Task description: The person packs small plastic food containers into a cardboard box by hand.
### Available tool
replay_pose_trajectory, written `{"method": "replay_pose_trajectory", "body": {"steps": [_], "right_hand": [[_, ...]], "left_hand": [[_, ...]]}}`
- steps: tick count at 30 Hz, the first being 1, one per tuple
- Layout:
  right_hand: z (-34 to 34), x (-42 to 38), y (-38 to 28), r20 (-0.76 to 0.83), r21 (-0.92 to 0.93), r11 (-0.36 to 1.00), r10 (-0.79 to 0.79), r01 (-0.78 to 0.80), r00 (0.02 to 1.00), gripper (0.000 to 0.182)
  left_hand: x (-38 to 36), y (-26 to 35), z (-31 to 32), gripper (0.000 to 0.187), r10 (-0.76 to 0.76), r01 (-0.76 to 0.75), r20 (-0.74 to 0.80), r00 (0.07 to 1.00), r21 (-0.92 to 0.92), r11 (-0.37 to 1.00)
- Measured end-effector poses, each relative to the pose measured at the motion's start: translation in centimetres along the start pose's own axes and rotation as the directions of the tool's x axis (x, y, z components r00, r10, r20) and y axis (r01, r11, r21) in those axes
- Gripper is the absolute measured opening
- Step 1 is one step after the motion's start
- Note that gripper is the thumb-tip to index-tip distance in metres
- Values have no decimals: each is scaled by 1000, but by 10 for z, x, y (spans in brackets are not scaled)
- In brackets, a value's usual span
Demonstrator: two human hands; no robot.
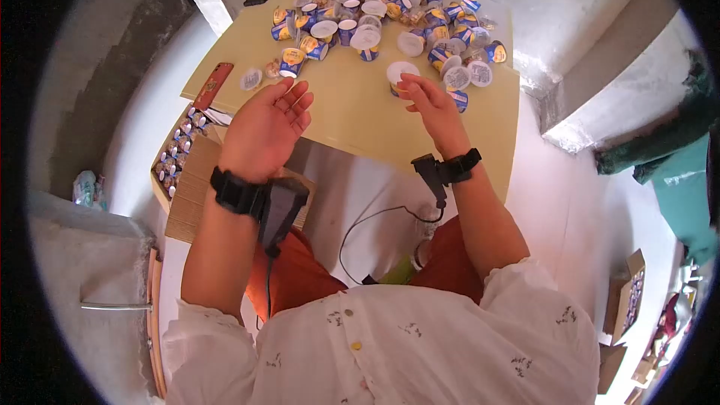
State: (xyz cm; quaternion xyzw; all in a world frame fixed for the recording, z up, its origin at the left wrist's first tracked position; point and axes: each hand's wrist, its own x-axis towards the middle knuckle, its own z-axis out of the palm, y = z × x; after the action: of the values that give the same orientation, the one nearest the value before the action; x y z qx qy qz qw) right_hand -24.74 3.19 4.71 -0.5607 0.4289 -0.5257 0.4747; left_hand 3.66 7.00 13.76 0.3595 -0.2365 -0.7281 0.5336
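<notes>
My left hand [266, 131] is held palm up at the table's front left, fingers loosely bent and apart, with nothing in it. Just beyond its fingertips stands a blue and yellow paper cup [292, 62], beside a small clear-lidded piece [251, 79]. My right hand [436, 112] is over the front right of the table, thumb and fingers apart. Its fingertips overlap the right edge of a white-lidded cup [402, 73] in this view. Close to that hand lie a blue cup [458, 99] and a round printed lid [480, 73].
A heap of cups and lids [367, 7] covers the back of the yellow table [345, 116]. A red phone [214, 86] lies at the left edge, a black object [256, 0] farther back. Below left is an open carton of packed cups [176, 150]. A cable [367, 217] hangs between my wrists.
</notes>
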Motion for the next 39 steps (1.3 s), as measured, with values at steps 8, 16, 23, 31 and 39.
{"method": "replay_pose_trajectory", "body": {"steps": [8,16,23,31,39], "right_hand": [[-29,-8,-15,-54,56,998,6,-3,999,37],[-76,-17,-6,-261,126,991,-14,48,965,35],[-106,-9,1,-389,92,996,19,18,921,37],[-104,-5,5,-426,-105,994,-4,-44,905,38],[-89,6,15,-378,-219,970,17,-107,926,39]], "left_hand": [[28,-8,52,16,18,-17,-28,999,39,999],[86,-48,45,13,88,-74,-336,938,55,996],[112,-68,0,16,147,-54,-488,861,200,978],[209,-42,-117,32,618,-64,-483,620,754,653],[218,-15,-106,89,791,160,-265,551,964,212]]}}
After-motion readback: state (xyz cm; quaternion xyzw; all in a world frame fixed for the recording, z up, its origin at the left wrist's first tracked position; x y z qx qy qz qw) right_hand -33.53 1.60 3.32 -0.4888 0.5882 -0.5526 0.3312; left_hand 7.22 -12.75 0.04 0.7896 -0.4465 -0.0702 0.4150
